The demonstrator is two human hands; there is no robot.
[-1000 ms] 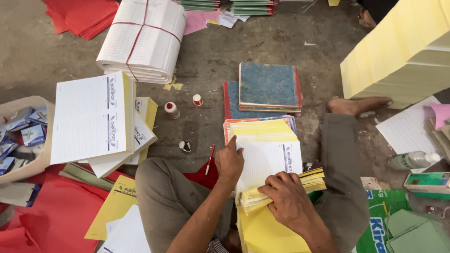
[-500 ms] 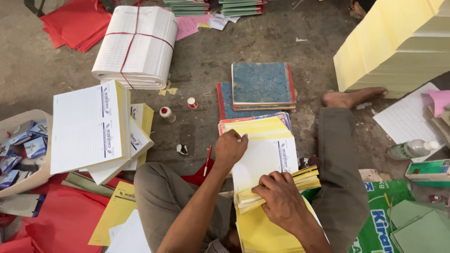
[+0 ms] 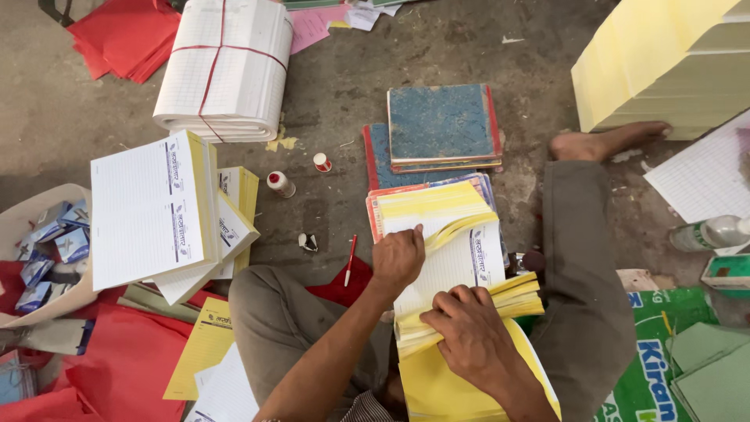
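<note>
I sit on the floor with a thick pad of white and yellow ruled sheets (image 3: 461,266) across my lap. My left hand (image 3: 397,260) pinches the upper left edge of a lifted yellow and white sheet, curling it upward. My right hand (image 3: 469,332) presses down on the fanned lower edges of the pad, thumb and fingers gripping the stack. Under the pad lies a yellow sheet (image 3: 437,391). A red pen (image 3: 351,260) lies just left of my left hand.
Blue-covered books (image 3: 441,125) lie stacked ahead. A tied white paper bundle (image 3: 226,66), printed pad stacks (image 3: 156,211), two small red-capped bottles (image 3: 280,184), red sheets (image 3: 125,35), a tall yellow paper stack (image 3: 664,62), a plastic bottle (image 3: 711,233) and a bag of blue packets (image 3: 43,250) surround me.
My left hand has lifted a sheet higher and curled it back from the pad. My right hand stays pressed on the pad's lower edge.
</note>
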